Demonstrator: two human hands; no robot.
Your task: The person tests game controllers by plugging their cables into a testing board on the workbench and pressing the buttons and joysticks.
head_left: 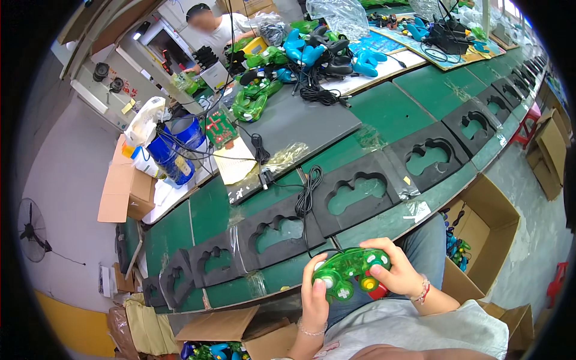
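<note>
A see-through green game controller [349,269] is held between my two hands over my lap. My left hand [317,294] grips its left handle, the thumb by the white stick. My right hand [396,271] wraps the right handle, with the thumb at the stick on that side. From the controller's top a black cable runs up to a coiled bundle [309,191] lying across the black foam trays. Just beyond my hands are a foam tray [273,237] and another foam tray [359,195], each with a controller-shaped cut-out.
A cardboard box [489,228] of controllers stands at my right, another box [219,324] at lower left. Green and blue controllers [303,51] are piled at the back of the green bench [384,114]. Blue cups [174,159] stand at left. A person [225,30] works beyond the bench.
</note>
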